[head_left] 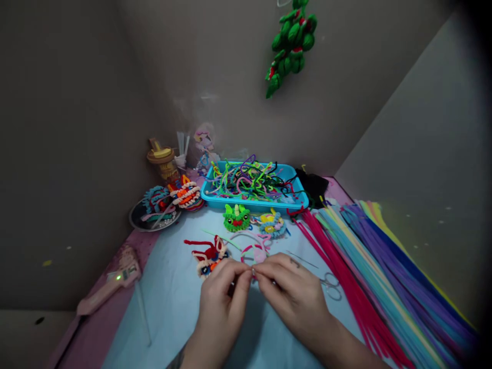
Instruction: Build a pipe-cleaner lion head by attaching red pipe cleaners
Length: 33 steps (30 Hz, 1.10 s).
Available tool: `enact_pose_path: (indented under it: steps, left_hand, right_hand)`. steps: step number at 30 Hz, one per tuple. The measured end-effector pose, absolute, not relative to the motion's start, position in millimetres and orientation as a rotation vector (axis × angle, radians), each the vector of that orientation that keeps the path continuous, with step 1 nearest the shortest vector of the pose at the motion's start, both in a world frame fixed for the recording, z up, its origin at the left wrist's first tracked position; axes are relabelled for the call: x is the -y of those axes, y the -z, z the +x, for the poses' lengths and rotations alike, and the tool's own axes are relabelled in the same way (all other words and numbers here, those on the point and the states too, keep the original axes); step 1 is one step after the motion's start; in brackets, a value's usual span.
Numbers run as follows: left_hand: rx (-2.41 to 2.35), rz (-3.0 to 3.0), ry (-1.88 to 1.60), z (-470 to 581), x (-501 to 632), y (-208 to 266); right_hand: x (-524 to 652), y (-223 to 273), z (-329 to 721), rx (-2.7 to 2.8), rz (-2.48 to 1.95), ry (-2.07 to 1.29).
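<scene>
My left hand (226, 289) and my right hand (290, 287) meet at their fingertips above the light blue table cover. Both are closed in a pinch on one small thing between them, too small and too covered to name. Just beyond the fingers lie a pink and white ring-shaped pipe-cleaner piece (254, 252) and, to its left, a red and cream pipe-cleaner figure (209, 256), partly hidden by my left hand. Scissors (331, 287) rest to the right of my right hand.
A blue tray (253, 206) full of pipe-cleaner scraps stands at the back, with a green figure (237, 218) before it. Long pipe cleaners (369, 261) cover the right side. At left are a pink glue gun (115, 284), a glue stick (143, 312) and a metal bowl (134, 220).
</scene>
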<state>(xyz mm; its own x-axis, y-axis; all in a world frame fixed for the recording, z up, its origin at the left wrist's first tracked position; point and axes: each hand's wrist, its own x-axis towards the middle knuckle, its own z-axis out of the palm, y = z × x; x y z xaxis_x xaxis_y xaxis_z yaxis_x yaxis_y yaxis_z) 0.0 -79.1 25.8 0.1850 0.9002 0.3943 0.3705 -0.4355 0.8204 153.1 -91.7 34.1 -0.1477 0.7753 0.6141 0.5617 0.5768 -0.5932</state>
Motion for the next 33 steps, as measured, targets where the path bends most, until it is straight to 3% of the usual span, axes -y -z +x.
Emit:
enact_pose_path:
  steps: [5, 11, 33]
  left_hand:
    - [-1.036, 2.092, -1.449, 0, 74, -22]
    - [-0.934, 2.126, -1.461, 0, 71, -22]
    - [-1.15, 1.995, -1.443, 23, 77, -6]
  right_hand:
    - [90, -30, 154, 1.537, -1.222, -0.686]
    - [92, -27, 153, 1.395, -1.252, -0.864]
    - [88, -8, 153, 1.294, -1.323, -0.809]
